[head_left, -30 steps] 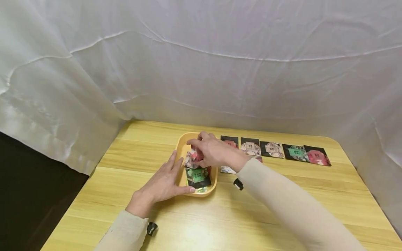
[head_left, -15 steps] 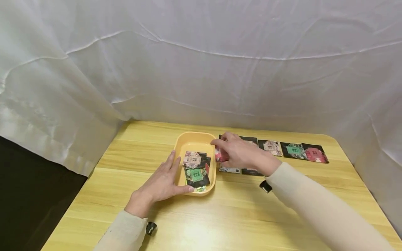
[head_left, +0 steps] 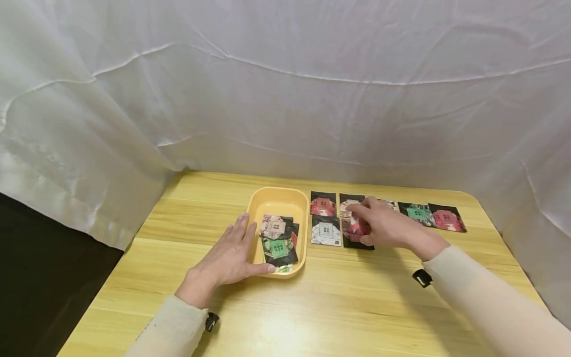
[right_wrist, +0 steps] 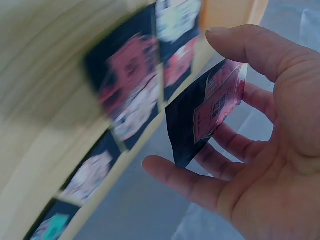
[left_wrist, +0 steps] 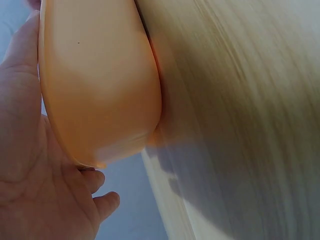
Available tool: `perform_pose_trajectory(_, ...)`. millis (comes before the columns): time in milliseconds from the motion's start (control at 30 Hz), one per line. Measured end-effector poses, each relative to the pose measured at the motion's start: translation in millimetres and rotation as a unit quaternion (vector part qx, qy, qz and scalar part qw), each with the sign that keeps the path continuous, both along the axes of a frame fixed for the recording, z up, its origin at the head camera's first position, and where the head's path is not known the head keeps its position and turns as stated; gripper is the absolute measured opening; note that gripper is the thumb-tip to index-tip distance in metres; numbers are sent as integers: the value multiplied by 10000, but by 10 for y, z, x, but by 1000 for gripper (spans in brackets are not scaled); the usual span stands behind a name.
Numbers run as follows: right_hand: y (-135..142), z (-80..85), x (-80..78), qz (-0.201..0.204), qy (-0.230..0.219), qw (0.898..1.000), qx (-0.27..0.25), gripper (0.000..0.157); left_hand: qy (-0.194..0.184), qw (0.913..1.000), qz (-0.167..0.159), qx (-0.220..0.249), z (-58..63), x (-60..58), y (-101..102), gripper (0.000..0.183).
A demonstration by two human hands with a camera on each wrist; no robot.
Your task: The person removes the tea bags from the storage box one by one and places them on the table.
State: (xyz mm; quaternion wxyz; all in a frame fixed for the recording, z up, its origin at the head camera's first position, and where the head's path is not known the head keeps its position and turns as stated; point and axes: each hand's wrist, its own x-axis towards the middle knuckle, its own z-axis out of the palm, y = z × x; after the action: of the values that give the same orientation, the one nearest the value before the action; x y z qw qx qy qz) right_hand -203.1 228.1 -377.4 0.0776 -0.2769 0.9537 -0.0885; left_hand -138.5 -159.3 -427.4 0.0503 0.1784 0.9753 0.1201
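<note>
My right hand (head_left: 392, 225) holds a small black sachet (right_wrist: 200, 117) with a pink-red label over the laid-out sachets. In the right wrist view it stands tilted between the thumb and the fingers. A yellow-orange plastic tray (head_left: 255, 203) sits to the left. My left hand (head_left: 227, 258) rests against it, fingers extended along its left rim and thumb at the near rim. Inside the tray lie overlapping sachets, among them a beige-labelled sachet (head_left: 273, 227) and a green-labelled sachet (head_left: 280, 250). The left wrist view has the tray's outer wall (left_wrist: 105, 80) beside the palm.
Right of the tray, sachets lie in two rows: a red one (head_left: 323, 204) behind a white one (head_left: 325, 230), and a dark red one (head_left: 357, 244) under my right hand. Farther right lie a green one (head_left: 418, 213) and a pink one (head_left: 447, 218). A pale curtain (head_left: 285, 99) hangs behind the table.
My right hand has lifted the pink-red sachet from the tray and carried it rightward, past the white sachet, to over the dark red one. The left hand has stayed at the tray.
</note>
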Motion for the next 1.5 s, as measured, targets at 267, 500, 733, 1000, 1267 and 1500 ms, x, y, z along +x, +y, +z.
perform_pose_trajectory(267,480,-75,-5,-247,180,9992,240,75,-22,10000,-19,-6,12,5,-2,124)
perform_pose_trajectory(500,743,-125,-14,-217,14,9981,582,80,-4,10000,-12,8,14,14,-13,125)
perform_pose_trajectory(733,788,-224,-7,-89,-211,9975,667,79,-66,10000,14,39,14,13,-24,125)
perform_pose_trajectory(1000,750,-327,-51,9,-268,9971,705,81,-176,9998,30,78,3,13,-18,124)
perform_pose_trajectory(1267,719,-397,-87,-53,-429,9961,767,80,-295,9994,86,177,-9,23,-6,122)
perform_pose_trajectory(1500,703,-422,-103,-121,-597,9949,805,82,-298,9994,63,148,-12,23,-3,124)
